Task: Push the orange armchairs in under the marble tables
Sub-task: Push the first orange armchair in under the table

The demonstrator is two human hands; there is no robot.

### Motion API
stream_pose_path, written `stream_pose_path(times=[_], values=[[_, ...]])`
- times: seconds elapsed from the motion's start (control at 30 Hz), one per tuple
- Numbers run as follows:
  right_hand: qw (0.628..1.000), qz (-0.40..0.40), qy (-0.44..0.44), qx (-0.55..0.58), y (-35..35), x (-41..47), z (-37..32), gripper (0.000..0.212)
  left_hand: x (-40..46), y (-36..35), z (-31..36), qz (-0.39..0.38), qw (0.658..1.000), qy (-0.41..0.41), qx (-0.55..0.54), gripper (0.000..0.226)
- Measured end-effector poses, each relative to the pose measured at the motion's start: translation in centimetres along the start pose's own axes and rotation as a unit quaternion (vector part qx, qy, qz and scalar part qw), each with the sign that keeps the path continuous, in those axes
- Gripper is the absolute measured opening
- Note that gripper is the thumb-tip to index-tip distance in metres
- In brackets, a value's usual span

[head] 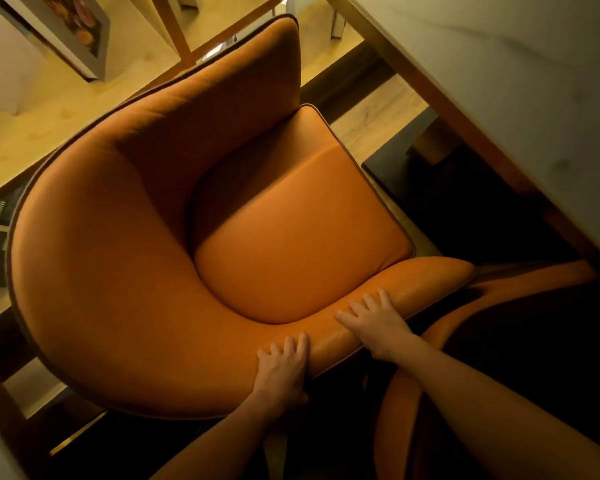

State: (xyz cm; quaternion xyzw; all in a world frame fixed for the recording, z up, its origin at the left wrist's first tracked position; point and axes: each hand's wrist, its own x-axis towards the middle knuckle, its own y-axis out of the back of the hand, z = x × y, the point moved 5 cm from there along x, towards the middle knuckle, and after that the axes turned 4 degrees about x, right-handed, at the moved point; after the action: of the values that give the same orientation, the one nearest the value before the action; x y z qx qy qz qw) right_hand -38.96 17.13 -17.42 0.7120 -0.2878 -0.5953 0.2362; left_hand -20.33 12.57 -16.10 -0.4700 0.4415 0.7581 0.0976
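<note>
An orange armchair with a curved back and a square seat cushion fills the middle of the head view, its open front facing the marble table at the upper right. Both my hands are on the chair's near arm. My left hand grips the padded rim, fingers over the top and thumb underneath. My right hand grips the same arm further toward the table, fingers curled over its top. The seat's front edge lies just short of the table's wooden edge. A second orange armchair stands in shadow at the lower right, partly under the table.
The table's dark base stands on the floor in front of the seat. Light wooden floor runs at the upper left, with a framed picture leaning there. Another table's wooden leg shows at the top.
</note>
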Motion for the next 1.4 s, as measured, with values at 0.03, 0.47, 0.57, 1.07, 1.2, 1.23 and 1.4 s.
stream_pose_path(times=[0.03,0.47,0.57,1.07,1.2,1.23,1.4], values=[[1.0,-0.003,0.006,0.002,0.1,0.1,0.1,0.084,0.1,0.0,-0.1,0.002,1.0,-0.004,-0.005,0.103],[0.999,-0.01,-0.003,-0.039,4.0,0.9,6.3,0.08,3.2,4.9,2.5,0.05,0.995,-0.018,-0.079,0.093],[0.998,0.0,-0.001,-0.058,4.7,1.1,8.2,0.083,4.3,6.0,3.6,0.058,0.994,-0.019,-0.096,0.093],[0.997,0.018,-0.021,-0.069,4.7,1.1,8.3,0.083,4.9,5.2,3.5,0.08,0.991,-0.032,-0.098,0.1],[0.997,0.029,-0.022,-0.062,4.8,1.0,8.1,0.083,4.9,4.9,3.4,0.082,0.989,-0.036,-0.121,0.102],[0.997,0.032,-0.024,-0.059,4.8,1.0,8.1,0.082,4.9,4.8,3.4,0.08,0.988,-0.036,-0.129,0.103],[0.997,0.05,-0.037,-0.05,4.6,0.8,7.8,0.081,4.3,4.3,2.7,0.099,0.983,-0.045,-0.145,0.102]])
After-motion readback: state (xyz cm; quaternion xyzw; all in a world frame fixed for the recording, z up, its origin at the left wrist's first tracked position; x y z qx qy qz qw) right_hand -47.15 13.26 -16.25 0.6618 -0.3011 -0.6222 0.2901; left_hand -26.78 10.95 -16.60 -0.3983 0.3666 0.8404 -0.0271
